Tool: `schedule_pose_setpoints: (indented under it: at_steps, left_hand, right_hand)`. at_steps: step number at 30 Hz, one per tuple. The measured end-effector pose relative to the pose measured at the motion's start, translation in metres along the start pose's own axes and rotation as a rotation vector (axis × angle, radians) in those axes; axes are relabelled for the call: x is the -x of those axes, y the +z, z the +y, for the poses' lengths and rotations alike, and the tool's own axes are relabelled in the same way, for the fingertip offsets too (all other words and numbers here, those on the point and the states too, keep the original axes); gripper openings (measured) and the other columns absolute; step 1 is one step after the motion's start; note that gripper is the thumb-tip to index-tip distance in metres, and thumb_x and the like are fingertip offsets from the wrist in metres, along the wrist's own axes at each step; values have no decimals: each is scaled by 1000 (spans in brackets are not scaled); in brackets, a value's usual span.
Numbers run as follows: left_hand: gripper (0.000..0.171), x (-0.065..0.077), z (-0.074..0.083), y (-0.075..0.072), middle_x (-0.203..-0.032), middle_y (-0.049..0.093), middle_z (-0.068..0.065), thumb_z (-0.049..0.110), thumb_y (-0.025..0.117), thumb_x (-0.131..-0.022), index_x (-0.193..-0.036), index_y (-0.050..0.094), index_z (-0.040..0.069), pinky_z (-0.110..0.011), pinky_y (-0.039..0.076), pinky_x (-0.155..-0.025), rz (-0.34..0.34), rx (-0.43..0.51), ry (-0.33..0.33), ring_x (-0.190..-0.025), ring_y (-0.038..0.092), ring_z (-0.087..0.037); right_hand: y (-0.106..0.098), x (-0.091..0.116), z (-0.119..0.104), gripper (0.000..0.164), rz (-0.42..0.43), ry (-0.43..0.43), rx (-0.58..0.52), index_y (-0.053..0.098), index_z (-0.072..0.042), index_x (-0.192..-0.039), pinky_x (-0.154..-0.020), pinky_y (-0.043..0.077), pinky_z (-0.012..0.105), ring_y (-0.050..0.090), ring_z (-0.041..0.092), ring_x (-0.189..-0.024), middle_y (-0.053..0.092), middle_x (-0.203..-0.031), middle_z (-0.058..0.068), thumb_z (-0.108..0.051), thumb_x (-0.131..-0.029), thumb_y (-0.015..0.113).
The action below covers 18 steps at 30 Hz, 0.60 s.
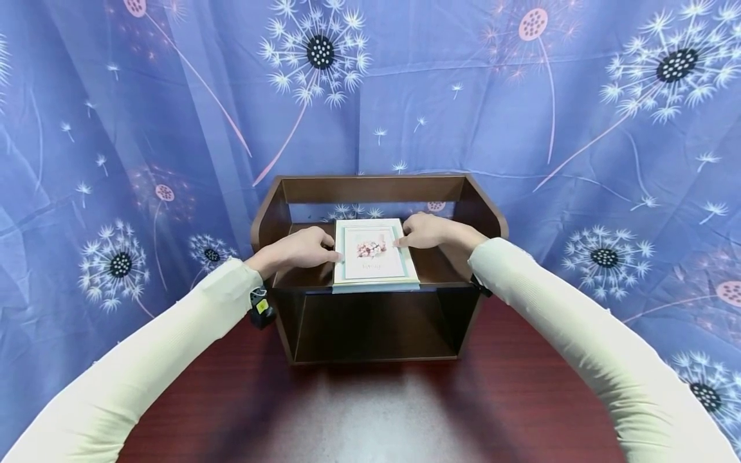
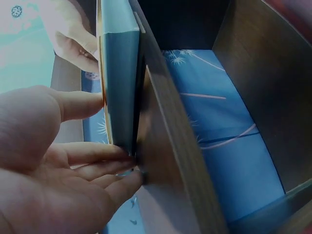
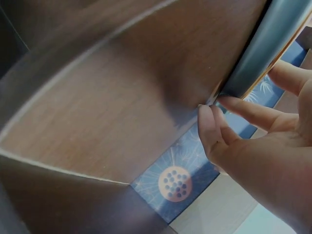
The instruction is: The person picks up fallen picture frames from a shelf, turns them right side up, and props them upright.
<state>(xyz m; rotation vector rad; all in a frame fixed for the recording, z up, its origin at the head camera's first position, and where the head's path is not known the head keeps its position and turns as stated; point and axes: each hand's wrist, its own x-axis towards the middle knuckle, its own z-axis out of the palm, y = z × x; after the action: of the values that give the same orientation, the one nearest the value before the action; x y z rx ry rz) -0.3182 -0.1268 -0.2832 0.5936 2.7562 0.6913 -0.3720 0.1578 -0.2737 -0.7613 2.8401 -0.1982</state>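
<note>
Before you, a stack of books [image 1: 376,287] lies flat on the brown upper shelf [image 1: 444,269], its near end at the shelf's front edge. The top book [image 1: 370,254] is closed, its white cover face up, with a pale teal border around pink flowers. Light blue shows beneath; you can't quite count the layers.

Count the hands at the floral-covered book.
2: the left hand at the left side of the book, and the right hand at its right side. Both show in the head view.
</note>
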Motion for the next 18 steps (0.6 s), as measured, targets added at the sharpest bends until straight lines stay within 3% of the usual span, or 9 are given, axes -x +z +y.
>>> schedule_pose_setpoints:
  at_steps: [3,6,8,11,13,15,18]
  left_hand:
    - [28,3,0,1,-59,41,7,32,64,-104,-90,75,11,-28,29,-61,15,25,-1,-57,29,-11]
    - [26,6,1,3,-60,50,4,32,64,-104,-97,78,11,-29,31,-63,48,53,3,-60,33,-13]
    - [25,8,2,5,-62,60,-4,33,65,-103,-105,80,13,-29,33,-67,73,74,7,-63,41,-16]
    - [28,12,4,9,-83,78,-7,35,66,-103,-118,79,16,-29,41,-79,118,98,4,-82,57,-17]
    - [34,14,5,12,-99,82,-7,38,67,-102,-129,76,19,-31,44,-89,137,139,-15,-95,64,-17]
    - [40,16,5,14,-116,81,-4,39,69,-100,-137,72,22,-33,45,-95,164,174,-33,-108,64,-18]
    - [47,19,6,15,-127,78,-8,36,72,-99,-143,67,20,-35,52,-101,189,251,-39,-120,69,-20]
  right_hand:
    - [2,2,2,35,15,-10,-41,71,-5,-98,-73,42,28,51,17,-79,59,-84,3,-38,-103,64]
    - [2,6,4,32,30,-19,-99,67,-7,-88,-66,37,26,44,13,-69,49,-73,-2,-36,-102,66]
    - [2,9,5,32,45,-20,-139,62,-8,-82,-61,32,26,36,11,-61,41,-65,-5,-33,-101,67]
    - [0,12,6,29,79,-10,-204,65,-7,-82,-58,28,25,30,10,-56,38,-59,-6,-27,-102,67]
    - [-2,14,7,25,101,8,-262,71,-3,-89,-56,38,23,40,7,-56,50,-62,-4,-22,-103,65]
    - [-3,16,7,23,110,28,-371,73,4,-103,-63,55,23,57,8,-62,66,-73,6,-16,-104,63]
    - [-5,19,5,29,114,61,-573,67,14,-120,-79,67,33,74,13,-77,77,-104,24,-9,-105,59]
